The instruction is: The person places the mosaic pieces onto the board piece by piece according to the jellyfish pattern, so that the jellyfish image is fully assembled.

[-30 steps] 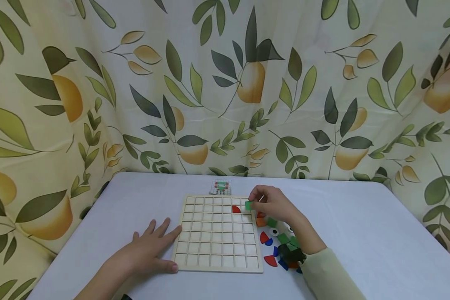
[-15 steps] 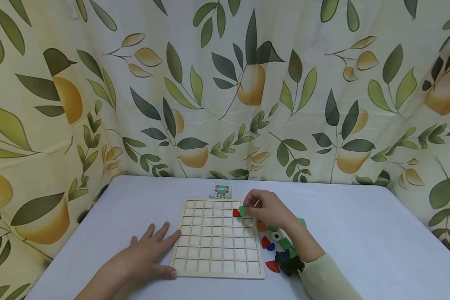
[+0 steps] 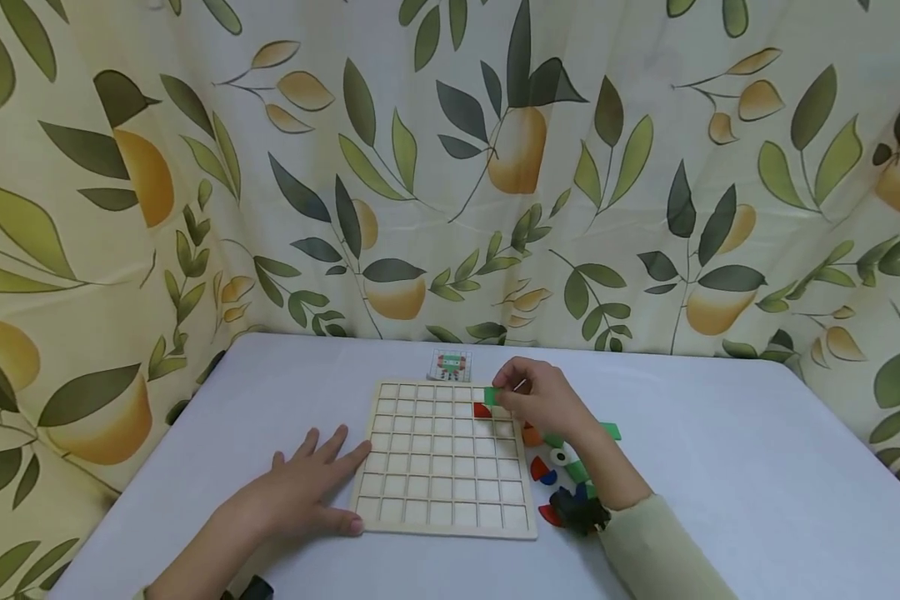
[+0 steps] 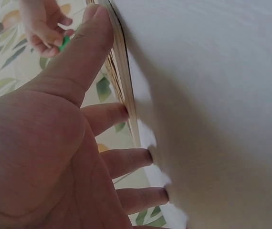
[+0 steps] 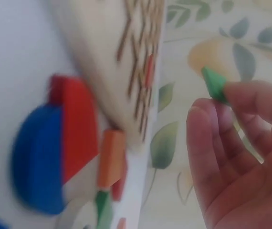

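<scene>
My right hand (image 3: 542, 393) pinches a green block (image 3: 491, 396) between thumb and fingers over the upper right of a pale wooden grid board (image 3: 450, 467). In the right wrist view the same green block (image 5: 214, 84) sticks out past the fingertips, apart from the board. A red quarter-circle piece (image 3: 482, 410) lies in a cell just below it. My left hand (image 3: 300, 483) is spread on the table with straight fingers, its thumb and index finger touching the board's left edge. The left wrist view shows that thumb (image 4: 86, 52) against the board's side.
Loose pieces lie right of the board, partly under my right forearm: a red quarter circle (image 3: 538, 468), a blue piece (image 3: 548, 478), a white ring with a dark centre (image 3: 559, 456), an orange block (image 3: 532, 435) and several green ones. Behind the board lies a small pattern card (image 3: 450, 365).
My right hand carried the green block leftward from the board's right edge to beside the red piece, then slightly up and away from it. The left hand stays at the board's edge.
</scene>
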Motion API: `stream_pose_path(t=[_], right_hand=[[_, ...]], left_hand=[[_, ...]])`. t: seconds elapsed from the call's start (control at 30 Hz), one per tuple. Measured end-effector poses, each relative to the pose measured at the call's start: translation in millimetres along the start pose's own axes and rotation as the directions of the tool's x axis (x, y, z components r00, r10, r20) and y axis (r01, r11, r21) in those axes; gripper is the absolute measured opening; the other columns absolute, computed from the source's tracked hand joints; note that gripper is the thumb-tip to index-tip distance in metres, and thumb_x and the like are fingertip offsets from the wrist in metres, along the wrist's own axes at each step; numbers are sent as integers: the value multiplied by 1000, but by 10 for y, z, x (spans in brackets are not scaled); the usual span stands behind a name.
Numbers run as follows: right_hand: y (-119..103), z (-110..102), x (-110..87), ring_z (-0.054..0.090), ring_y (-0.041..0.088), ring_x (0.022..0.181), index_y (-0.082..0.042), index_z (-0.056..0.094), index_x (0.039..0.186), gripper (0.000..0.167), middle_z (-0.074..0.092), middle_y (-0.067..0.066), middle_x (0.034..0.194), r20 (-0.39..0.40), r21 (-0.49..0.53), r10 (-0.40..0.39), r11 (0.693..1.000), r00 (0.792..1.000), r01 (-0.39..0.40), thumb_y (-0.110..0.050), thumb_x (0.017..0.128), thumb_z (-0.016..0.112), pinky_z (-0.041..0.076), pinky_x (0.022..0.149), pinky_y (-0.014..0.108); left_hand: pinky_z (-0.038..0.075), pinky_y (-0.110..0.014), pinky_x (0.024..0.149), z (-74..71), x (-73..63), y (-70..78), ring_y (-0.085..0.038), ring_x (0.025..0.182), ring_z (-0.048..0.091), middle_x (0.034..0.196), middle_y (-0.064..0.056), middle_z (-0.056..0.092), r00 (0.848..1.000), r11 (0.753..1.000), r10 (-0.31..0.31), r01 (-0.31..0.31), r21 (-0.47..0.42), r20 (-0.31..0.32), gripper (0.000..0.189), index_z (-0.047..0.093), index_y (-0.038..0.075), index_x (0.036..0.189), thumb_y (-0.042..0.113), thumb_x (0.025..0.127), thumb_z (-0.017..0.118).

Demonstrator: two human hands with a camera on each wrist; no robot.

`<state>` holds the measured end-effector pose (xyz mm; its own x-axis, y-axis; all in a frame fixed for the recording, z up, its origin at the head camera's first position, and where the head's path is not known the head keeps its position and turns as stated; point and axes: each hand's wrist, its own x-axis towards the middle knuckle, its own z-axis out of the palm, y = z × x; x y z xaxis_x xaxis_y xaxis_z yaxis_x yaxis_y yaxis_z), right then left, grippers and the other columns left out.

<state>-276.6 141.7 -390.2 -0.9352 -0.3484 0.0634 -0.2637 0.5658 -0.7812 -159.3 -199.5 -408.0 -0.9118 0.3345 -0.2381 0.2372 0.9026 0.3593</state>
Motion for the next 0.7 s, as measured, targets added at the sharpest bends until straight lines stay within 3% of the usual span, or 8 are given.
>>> stream_pose_path(t=[0.47,0.7], right_hand=[[-239,-32,244,66,41,87,-5,64,106,15,65,13,97,-95,193,-40,979,995,57,-11,93,67,60,70,38],[-138,144,296,64,27,72,-9,66,100,10,65,8,92,-24,105,-49,993,999,51,-11,91,69,57,65,35]], left_hand=[[14,-86,97,20,52,-24,-58,146,13,164,-18,22,1000,1000,-11,11,-2,5,101,37,29,155,69,70,74],[15,-86,97,1,48,-12,-57,146,13,164,-18,22,1000,1000,-11,11,5,8,100,36,29,155,67,71,74]])
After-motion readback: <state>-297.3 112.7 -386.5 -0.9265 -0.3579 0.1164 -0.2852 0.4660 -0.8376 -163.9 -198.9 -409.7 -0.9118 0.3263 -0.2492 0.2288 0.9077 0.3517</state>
